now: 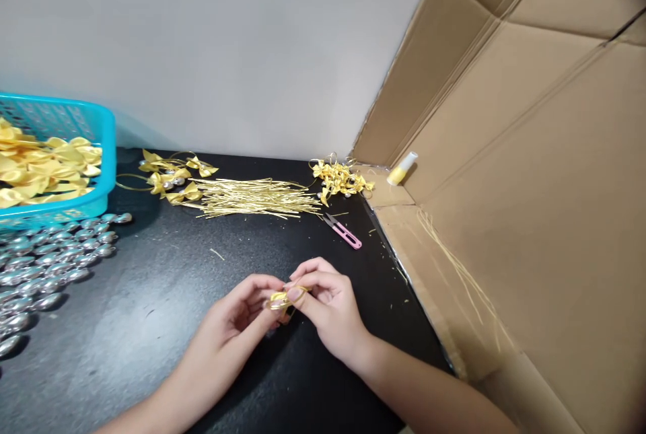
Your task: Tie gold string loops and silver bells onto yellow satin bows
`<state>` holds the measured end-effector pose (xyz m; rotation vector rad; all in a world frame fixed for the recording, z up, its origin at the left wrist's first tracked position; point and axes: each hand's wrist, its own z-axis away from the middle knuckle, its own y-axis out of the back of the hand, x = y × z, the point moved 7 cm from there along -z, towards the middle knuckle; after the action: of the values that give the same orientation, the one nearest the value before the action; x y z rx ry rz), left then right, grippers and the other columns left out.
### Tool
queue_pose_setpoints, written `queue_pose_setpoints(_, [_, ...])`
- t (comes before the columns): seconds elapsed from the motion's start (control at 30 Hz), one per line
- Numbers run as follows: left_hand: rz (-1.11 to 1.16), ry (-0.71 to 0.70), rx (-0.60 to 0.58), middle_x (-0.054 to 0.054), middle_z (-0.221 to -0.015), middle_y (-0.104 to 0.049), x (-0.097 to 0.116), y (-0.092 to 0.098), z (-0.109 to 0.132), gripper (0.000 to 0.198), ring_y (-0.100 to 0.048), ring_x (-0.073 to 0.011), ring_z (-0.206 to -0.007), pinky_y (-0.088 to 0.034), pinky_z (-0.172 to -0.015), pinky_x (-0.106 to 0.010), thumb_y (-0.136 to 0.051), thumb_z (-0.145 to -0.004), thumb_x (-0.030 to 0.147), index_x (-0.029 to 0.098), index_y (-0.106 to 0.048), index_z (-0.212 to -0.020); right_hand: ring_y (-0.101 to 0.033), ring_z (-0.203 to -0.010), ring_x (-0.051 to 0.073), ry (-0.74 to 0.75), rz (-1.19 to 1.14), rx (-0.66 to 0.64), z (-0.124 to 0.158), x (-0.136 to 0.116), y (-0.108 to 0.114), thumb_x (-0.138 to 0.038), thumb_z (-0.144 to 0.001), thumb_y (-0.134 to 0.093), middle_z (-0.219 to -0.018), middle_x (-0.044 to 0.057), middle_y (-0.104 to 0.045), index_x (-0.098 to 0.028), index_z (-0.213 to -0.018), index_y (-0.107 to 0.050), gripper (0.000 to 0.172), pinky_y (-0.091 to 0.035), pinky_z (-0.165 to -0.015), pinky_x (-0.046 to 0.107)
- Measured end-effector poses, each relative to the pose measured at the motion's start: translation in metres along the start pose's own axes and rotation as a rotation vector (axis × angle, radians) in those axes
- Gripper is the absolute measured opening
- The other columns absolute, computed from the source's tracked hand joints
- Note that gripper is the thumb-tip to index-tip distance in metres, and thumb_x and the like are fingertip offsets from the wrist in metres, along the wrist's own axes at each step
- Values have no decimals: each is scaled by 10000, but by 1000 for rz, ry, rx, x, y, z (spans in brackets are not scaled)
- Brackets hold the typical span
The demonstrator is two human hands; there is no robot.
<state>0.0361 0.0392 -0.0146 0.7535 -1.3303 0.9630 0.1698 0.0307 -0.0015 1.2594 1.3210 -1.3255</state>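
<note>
My left hand (247,316) and my right hand (328,303) meet over the near middle of the black table (166,326). Between the left thumb and fingers is a small yellow ribbon bow (278,298), mostly covered by the fingertips. My right thumb and forefinger pinch gold cord (304,288) at the bow's right side. How cord and bow are joined is hidden. Beyond the hands lies a bundle of gold cord lengths (257,197). Pink thread snips (344,231) rest on the table past my right hand.
A turquoise basket (108,151) of yellow bows stands at left, with rows of silver beads (38,293) before it. Bows with cords lie in two piles, left (171,175) and right (340,178). A yellow-white tube (402,168) leans near the cardboard wall (529,151) at right.
</note>
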Motion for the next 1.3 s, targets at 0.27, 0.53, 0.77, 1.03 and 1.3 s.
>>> queue_pose_setpoints(0.27, [57, 39, -6, -41, -789, -691, -5, -2, -1, 287, -633, -151, -712, -520, -674, -244, -693, -780, 381, 165, -601, -946, -588, -782, 142, 13, 17, -2, 0, -3, -1, -272, -702, -766, -845, 29, -582, -221, -696, -757, 52, -498, -720, 275])
queue_pose_setpoints(0.53, [87, 21, -25, -7, -789, -638, -7, -5, 1, 259, -589, -121, -713, -483, -679, -243, -709, -778, 283, 182, -559, -963, -597, -800, 142, 3, 3, -28, 2, -3, 2, -261, -753, -726, -860, 32, -578, -220, -720, -755, 61, -508, -721, 269])
queue_pose_setpoints(0.77, [147, -32, -35, -10, -811, -617, -2, -7, 2, 209, -574, -115, -737, -466, -689, -244, -665, -828, 309, 177, -566, -956, -595, -799, 143, -17, 8, -47, 3, -2, 3, -258, -774, -718, -855, 33, -579, -229, -706, -750, 79, -510, -700, 264])
queue_pose_setpoints(1.03, [168, -38, -48, -14, -792, -609, 0, -7, 4, 185, -560, -111, -722, -456, -660, -232, -622, -866, 327, 163, -579, -941, -585, -809, 130, -14, -21, -63, 4, -1, 4, -234, -794, -708, -858, 23, -580, -253, -722, -748, 85, -494, -701, 245])
queue_pose_setpoints(1.3, [152, -50, -20, -10, -792, -614, 3, -7, 2, 167, -566, -103, -714, -458, -648, -218, -636, -856, 309, 165, -574, -915, -579, -808, 126, -34, -64, -92, 6, 0, 1, -244, -786, -717, -873, 20, -573, -261, -742, -754, 59, -489, -696, 242])
